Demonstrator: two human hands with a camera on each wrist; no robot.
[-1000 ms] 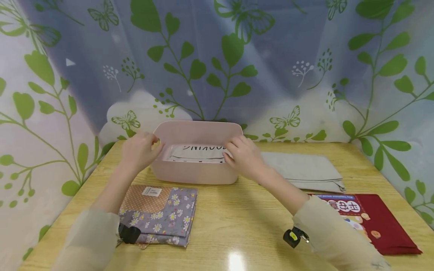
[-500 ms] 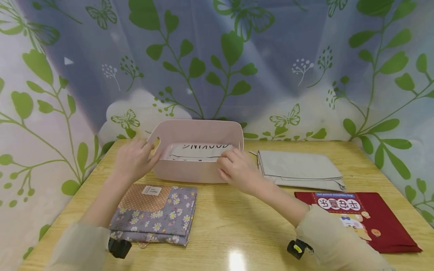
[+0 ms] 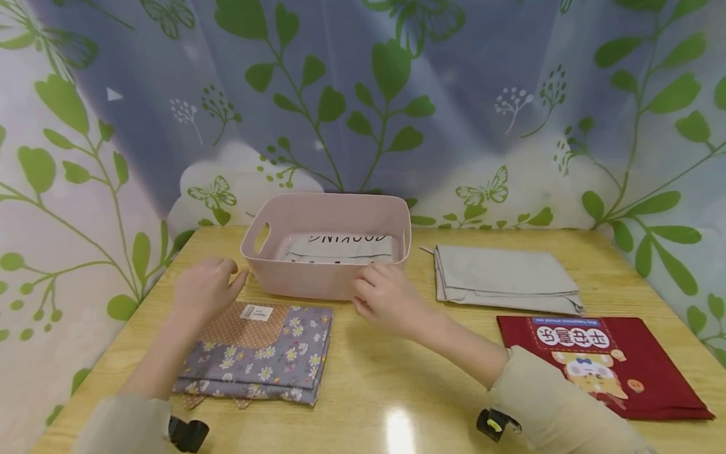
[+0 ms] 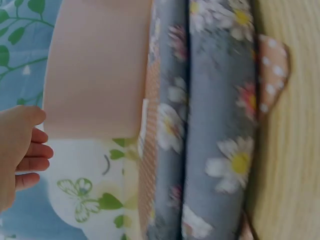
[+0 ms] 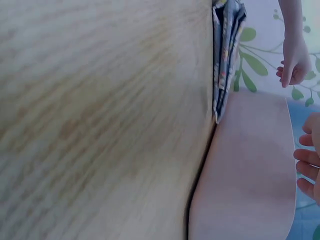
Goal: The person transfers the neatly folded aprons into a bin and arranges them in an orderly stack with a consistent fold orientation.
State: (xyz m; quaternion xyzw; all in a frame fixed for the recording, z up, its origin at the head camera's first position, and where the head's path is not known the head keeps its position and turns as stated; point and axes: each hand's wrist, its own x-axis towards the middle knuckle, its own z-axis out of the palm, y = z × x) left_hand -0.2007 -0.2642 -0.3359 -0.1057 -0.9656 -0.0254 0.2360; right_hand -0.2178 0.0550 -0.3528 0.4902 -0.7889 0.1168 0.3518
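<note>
In the head view a pink plastic basket [image 3: 306, 280] stands at the back of the table. A folded pale cloth [image 3: 346, 248] with black lettering lies inside it. My left hand [image 3: 204, 293] hovers off the basket's front left corner, above a folded grey daisy-print cloth [image 3: 266, 359]; its fingers are loosely bent around nothing. In front of the basket's right front side is my right hand [image 3: 388, 299], fingers loosely curled with nothing seen in them. Both wrist views show the fingers near the basket's rim; whether the right fingertips touch it I cannot tell.
A folded light grey cloth [image 3: 505, 274] lies right of the basket. Nearer, a folded red cloth [image 3: 652, 372] with a cartoon print lies partly behind the right forearm. A leaf-patterned curtain [image 3: 340, 94] hangs behind the wooden table [image 3: 363, 391].
My left hand has left the basket's left handle and moved left and nearer. The right hand has come off the right rim to the basket's front. The basket has hardly moved.
</note>
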